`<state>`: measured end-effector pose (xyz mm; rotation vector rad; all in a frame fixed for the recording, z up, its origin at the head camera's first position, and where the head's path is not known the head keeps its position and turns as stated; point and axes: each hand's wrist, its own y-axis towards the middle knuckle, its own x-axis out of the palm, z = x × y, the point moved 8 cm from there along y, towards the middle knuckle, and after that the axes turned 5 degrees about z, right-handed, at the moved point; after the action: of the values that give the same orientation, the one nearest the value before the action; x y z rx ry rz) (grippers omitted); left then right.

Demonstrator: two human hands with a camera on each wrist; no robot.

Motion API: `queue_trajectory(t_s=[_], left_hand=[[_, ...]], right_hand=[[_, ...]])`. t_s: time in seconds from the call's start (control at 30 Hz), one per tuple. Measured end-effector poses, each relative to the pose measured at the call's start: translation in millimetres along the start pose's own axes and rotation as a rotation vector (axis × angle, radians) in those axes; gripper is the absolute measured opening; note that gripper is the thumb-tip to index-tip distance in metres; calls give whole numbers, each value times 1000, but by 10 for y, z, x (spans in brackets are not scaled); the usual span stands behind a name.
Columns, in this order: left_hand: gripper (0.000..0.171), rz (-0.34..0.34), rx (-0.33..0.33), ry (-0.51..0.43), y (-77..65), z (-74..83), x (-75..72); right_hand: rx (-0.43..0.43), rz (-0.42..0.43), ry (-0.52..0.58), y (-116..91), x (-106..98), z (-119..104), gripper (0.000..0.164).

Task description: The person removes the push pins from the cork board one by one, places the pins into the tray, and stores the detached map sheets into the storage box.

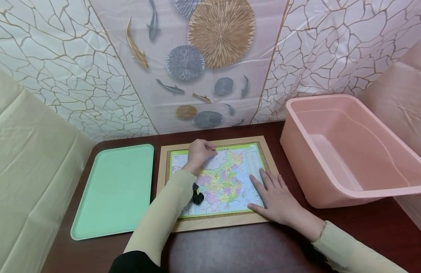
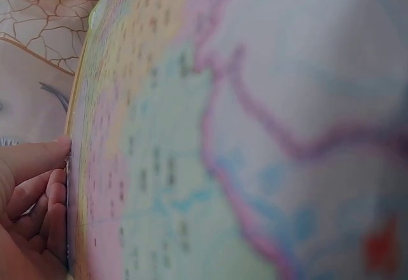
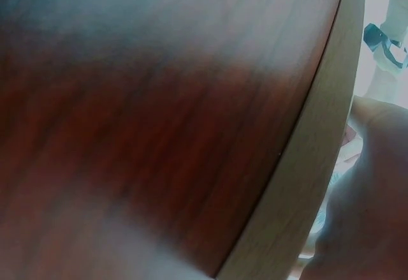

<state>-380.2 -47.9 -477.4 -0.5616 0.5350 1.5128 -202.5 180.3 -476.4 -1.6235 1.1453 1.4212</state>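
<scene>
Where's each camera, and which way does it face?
Head: worn there, facing forward and down at the map; left hand, right hand, sleeves show.
Left wrist: worn there, facing the map close up; fingers and thumb show.
Right wrist: worn there, facing table and wooden frame; part of hand and sleeve show.
Head and left-wrist views share the map.

Head view bright; map (image 2: 268,133) blurred in left wrist view; tabletop (image 3: 178,25) glare.

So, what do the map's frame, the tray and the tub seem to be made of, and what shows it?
Frame: probably wood, matte; its tan surface looks faintly grained.
Tray: likely plastic, smooth and satin; even green, rounded corners.
Tub: likely moulded plastic, softly shiny; even pink, thick rounded rim.
</scene>
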Motion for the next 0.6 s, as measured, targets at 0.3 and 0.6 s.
queue_trajectory(t_s=[0.3,0.6], left_hand=[[6,-5,10,-13,-36,14,-15],[4,-16,43,39,-24,25,8]], right_hand=[[1,0,1,0,-31,-24,90],[-2,15,5,-23,-32,-19,90]])
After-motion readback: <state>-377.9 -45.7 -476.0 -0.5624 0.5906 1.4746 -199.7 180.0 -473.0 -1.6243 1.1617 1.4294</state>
